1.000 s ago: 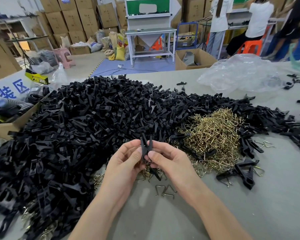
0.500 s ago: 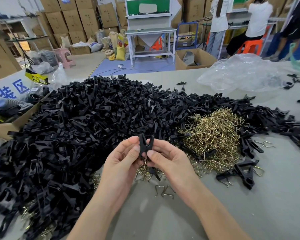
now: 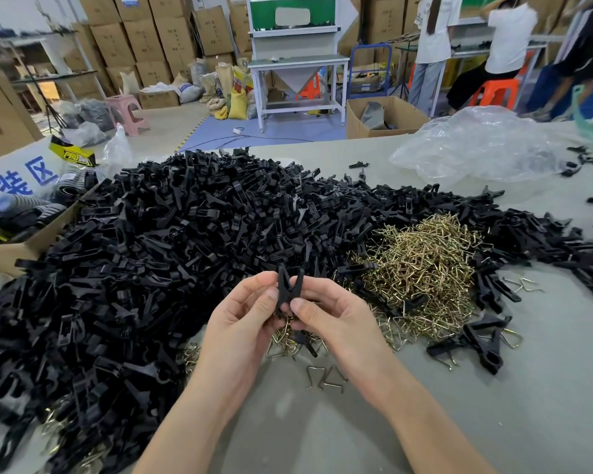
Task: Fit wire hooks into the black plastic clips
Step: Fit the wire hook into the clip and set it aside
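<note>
A black plastic clip stands upright between my two hands, its two prongs pointing up. My left hand pinches it from the left and my right hand pinches it from the right, thumbs near its middle. Its lower end is hidden behind my fingers. A huge heap of black clips covers the table to the left and behind. A pile of brass-coloured wire hooks lies just right of my hands. Two loose hooks lie on the table below my hands.
A few assembled clips with hooks lie at the right. A clear plastic bag sits at the back right. A cardboard box stands at the left edge. People work at benches far behind.
The clip and both hands have stayed almost in place; my fingers have shifted slightly on the clip.
</note>
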